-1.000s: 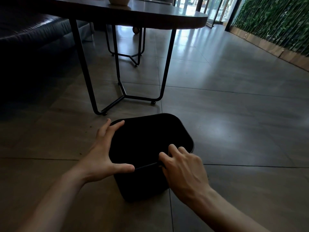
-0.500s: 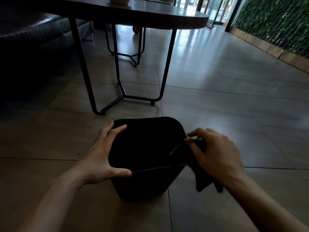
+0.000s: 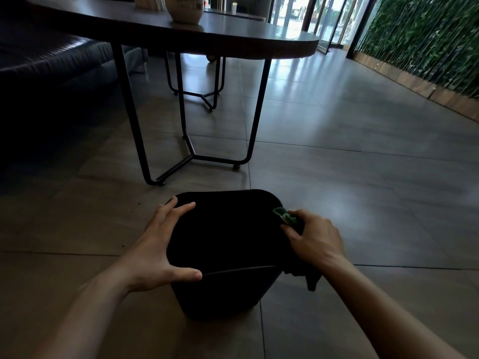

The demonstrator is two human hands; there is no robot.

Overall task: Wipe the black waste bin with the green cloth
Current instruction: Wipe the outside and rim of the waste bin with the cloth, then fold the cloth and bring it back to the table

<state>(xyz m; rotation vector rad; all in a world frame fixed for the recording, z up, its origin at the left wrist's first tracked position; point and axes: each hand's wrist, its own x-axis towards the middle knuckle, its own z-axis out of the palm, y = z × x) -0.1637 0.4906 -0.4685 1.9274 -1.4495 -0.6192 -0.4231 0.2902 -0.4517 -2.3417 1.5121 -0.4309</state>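
The black waste bin [image 3: 223, 294] stands on the tiled floor in front of me, its open top dark. My left hand [image 3: 158, 244] rests on the bin's left rim, fingers spread along the far-left corner and thumb along the near edge. My right hand [image 3: 313, 237] grips the green cloth [image 3: 285, 216] against the bin's right rim; a dark tail of the cloth hangs down below the wrist beside the bin's right wall.
A dark oval table [image 3: 233, 40] on thin black metal legs [image 3: 129, 120] stands just beyond the bin, with a pale vase [image 3: 184, 9] on top. A dark sofa [image 3: 51, 60] lies at the left. A green plant wall [image 3: 425, 40] runs along the right.
My right hand left the bin's near rim, came up with the green cloth and moved to the right rim, farther back. My left hand stayed on the left rim.
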